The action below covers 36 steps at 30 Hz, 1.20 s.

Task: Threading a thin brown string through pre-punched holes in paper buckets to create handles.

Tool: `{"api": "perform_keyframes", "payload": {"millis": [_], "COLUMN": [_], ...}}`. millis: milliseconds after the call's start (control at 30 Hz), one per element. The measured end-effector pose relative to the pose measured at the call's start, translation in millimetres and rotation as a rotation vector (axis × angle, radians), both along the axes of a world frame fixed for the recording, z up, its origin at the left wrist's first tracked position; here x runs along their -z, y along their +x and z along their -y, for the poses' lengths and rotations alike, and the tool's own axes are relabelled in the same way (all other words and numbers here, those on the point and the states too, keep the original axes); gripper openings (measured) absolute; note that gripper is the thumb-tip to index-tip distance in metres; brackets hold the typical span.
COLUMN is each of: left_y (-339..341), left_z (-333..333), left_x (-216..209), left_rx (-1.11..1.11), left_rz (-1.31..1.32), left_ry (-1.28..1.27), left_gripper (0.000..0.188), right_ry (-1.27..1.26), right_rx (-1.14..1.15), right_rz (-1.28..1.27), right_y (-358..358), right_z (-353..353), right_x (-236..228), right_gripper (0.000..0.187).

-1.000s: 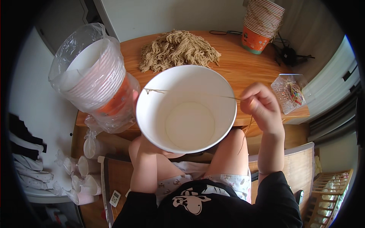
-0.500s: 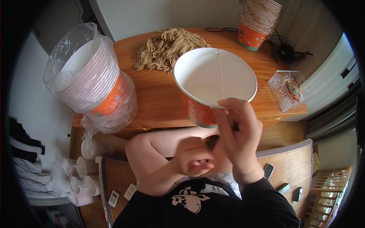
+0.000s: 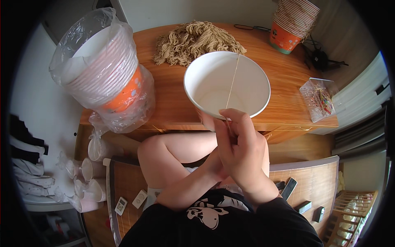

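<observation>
A white paper bowl (image 3: 205,88) with an orange outside is held over the near edge of the wooden table (image 3: 173,99), its mouth turned up toward me. A thin tan string (image 3: 233,82) runs across the mouth from the far rim to the near rim. My right hand (image 3: 242,148) pinches that string at the near rim. My left hand (image 3: 207,122) is mostly hidden behind the right one, with fingers showing under the bowl's near side, gripping it.
A heap of tan strings (image 3: 193,41) lies at the back of the table. A bagged stack of bowls (image 3: 103,74) lies on its side at the left. Another bowl stack (image 3: 292,20) stands back right, a clear plastic box (image 3: 319,99) at the right edge. Bagged cups (image 3: 88,181) lie on the floor.
The bowl has moved right and down from in front of my face. The string, earlier stretched left to right, now runs front to back, and both hands have met at the near rim.
</observation>
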<state>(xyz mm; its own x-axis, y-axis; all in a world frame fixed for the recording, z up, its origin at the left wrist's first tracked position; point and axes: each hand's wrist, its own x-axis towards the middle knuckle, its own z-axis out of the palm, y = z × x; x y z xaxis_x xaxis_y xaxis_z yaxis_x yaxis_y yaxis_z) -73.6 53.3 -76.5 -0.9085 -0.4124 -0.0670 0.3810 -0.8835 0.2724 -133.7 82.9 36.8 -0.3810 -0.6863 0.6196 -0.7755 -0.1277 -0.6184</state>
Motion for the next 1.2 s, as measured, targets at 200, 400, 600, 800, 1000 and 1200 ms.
{"api": "perform_keyframes", "payload": {"millis": [200, 400, 600, 800, 1000, 1200], "left_y": [18.6, 41.4, 54.7, 63.5, 45.8, 39.8], "left_z": [0.1, 7.1, 32.9, 29.3, 15.6, 10.3], "left_x": [-10.3, -34.0, -56.3, -95.1, -91.2, -75.7], "left_rx": [-0.275, -0.754, -0.478, -0.392, -0.799, -0.829], "left_rz": [0.067, -0.018, -0.197, 0.286, 0.450, 0.480], "left_ry": [-0.022, -0.450, -0.710, -1.513, -2.078, -2.074], "left_gripper": [0.039, 0.032, 0.032, 0.021, 0.013, 0.020], "right_ry": [0.027, -0.123, -0.023, -0.176, 0.159, 0.040], "right_rx": [-0.365, -0.415, -0.381, -0.172, -0.342, -0.354], "right_rz": [0.420, 0.609, 0.637, -0.144, 0.055, 0.182], "right_y": [-19.4, -26.5, -35.0, -53.9, -39.3, -39.5], "right_z": [-21.2, -28.2, -38.4, -47.3, -51.7, -57.9], "right_x": [2.2, 11.0, 23.1, 0.9, -27.5, -6.9], "right_gripper": [0.035, 0.025, 0.016, 0.028, 0.037, 0.035]}}
